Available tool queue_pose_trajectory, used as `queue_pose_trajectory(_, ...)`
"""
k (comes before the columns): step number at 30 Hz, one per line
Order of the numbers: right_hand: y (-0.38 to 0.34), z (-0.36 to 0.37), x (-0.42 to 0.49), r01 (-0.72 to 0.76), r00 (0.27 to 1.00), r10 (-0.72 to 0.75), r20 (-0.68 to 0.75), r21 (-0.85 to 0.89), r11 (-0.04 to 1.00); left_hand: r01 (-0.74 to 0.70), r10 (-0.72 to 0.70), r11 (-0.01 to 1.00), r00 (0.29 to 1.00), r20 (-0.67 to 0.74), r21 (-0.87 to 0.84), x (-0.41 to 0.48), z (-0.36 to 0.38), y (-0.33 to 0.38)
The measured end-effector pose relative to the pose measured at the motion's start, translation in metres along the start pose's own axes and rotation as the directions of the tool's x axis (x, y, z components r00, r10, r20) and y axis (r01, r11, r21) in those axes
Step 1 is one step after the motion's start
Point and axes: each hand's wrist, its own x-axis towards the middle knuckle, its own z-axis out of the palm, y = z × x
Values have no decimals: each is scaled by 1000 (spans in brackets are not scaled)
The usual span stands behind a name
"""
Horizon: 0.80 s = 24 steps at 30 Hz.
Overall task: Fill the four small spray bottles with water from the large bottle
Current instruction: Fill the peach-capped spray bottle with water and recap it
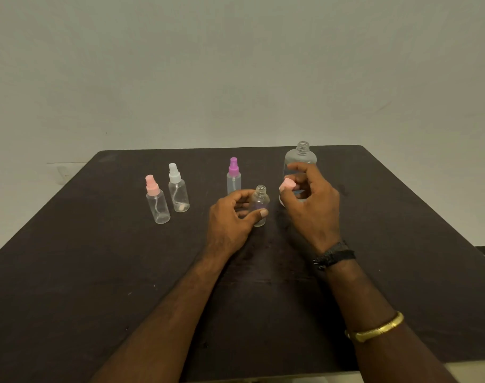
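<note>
Spray bottle [260,199], uncapped, upright on the counter [97,258] inside the left grip [230,217].
Light, thin, likely slippery: hold mid-body. Right grip [313,205] pinches a pink cap [287,185]; large bottle [300,157] just behind.

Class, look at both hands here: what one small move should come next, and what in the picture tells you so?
Probably the right hand should set the pink spray cap down on the table. The left hand already grips the uncapped small bottle, and the large bottle stands open behind, so the right hand needs freeing to pour.
</note>
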Motion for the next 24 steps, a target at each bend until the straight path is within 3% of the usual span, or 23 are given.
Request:
queue_pose_trajectory(6, 13, -4, -2, -4, 943, 128, 308, -374, 927, 32, -31, 999, 999, -37, 10, 2, 0, -4)
queue_pose_trajectory(15, 15, -1, -2, -54, 867, 282, 412, -484, 874, 57, -57, 998, 998, -29, 6, 2, -1, -3)
queue_pose_trajectory(20, 16, -2, -2, -61, 887, 254, 385, -448, 892, 75, -76, 997, 997, -14, -29, 0, 0, -2)
queue_pose_trajectory(24, 10, -4, -2, -83, 992, 106, 73, -260, 962, 82, -82, 996, 997, -2, -40, 0, 0, 0)
